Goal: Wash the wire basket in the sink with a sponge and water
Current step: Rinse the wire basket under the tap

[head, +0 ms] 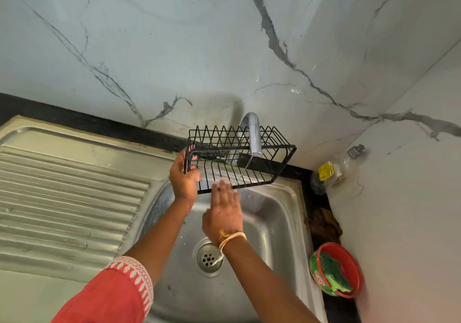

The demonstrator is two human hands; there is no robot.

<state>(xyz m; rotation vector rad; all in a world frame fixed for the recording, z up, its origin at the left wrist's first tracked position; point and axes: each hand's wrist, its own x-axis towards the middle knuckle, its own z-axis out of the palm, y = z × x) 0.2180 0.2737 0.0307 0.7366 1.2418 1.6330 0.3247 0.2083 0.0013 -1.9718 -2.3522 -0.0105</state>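
The black wire basket (pixel 249 170) is held up over the steel sink (pixel 274 222), under the chrome tap (pixel 254 135). Water runs from the tap through the basket's wires. My left hand (pixel 184 175) grips the basket's left end. My right hand (pixel 223 212) is flat and blurred, fingers stretched out against the basket's front lower edge, with nothing in it. A green sponge (pixel 333 270) lies in a red tub (pixel 349 250) on the counter at the right, away from both hands.
A ribbed steel draining board (pixel 69 197) fills the left. The drain (pixel 209 259) sits below my right wrist. A clear plastic bottle (pixel 331 173) lies in the back right corner, and a brown rag (pixel 324 222) lies beside the sink. Marble walls close the back and right.
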